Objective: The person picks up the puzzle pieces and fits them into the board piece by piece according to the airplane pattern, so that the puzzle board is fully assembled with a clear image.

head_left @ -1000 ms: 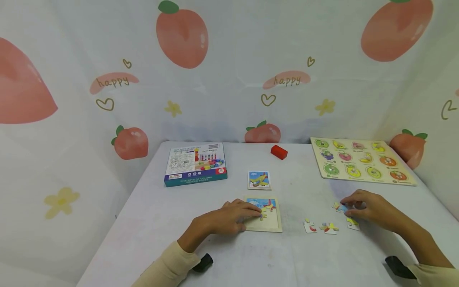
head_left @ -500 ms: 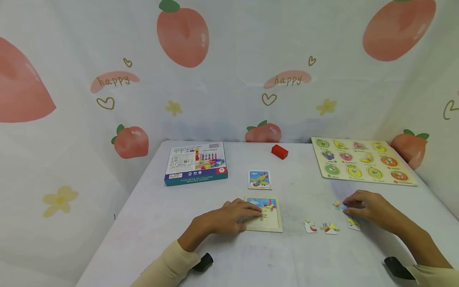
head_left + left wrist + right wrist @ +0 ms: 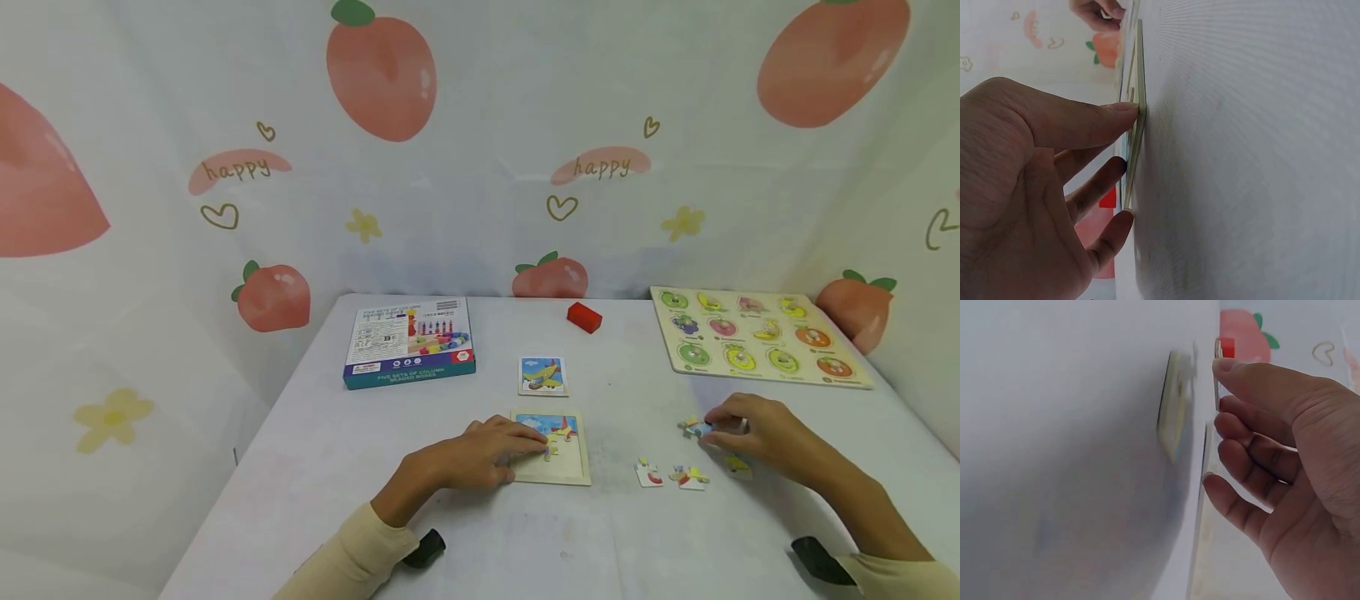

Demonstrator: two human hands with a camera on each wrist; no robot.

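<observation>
My left hand (image 3: 480, 454) rests over the left side of a wooden jigsaw board (image 3: 558, 473). Its fingertips lie on the partly filled airplane picture, and the thumb touches the board's edge (image 3: 1140, 69) in the left wrist view. On the right, my right hand (image 3: 765, 429) pinches a blue-and-white jigsaw piece (image 3: 696, 428) between thumb and fingers, just over the table. That piece (image 3: 1217, 384) shows edge-on in the right wrist view. A yellow-marked piece (image 3: 738, 468) lies below the right hand, and two more pieces, one with red (image 3: 649, 475) and one with yellow (image 3: 690, 477), lie between the hands.
Behind the board lies a small airplane picture (image 3: 542, 377). A red block (image 3: 584, 317) sits at the back, a flat toy box (image 3: 409, 343) at back left. A wooden fruit puzzle board (image 3: 761, 337) lies at back right, near the patterned cloth wall.
The right hand has moved slightly left with the pinched jigsaw piece, away from the yellow-marked piece. My left hand has stayed in place on the board.
</observation>
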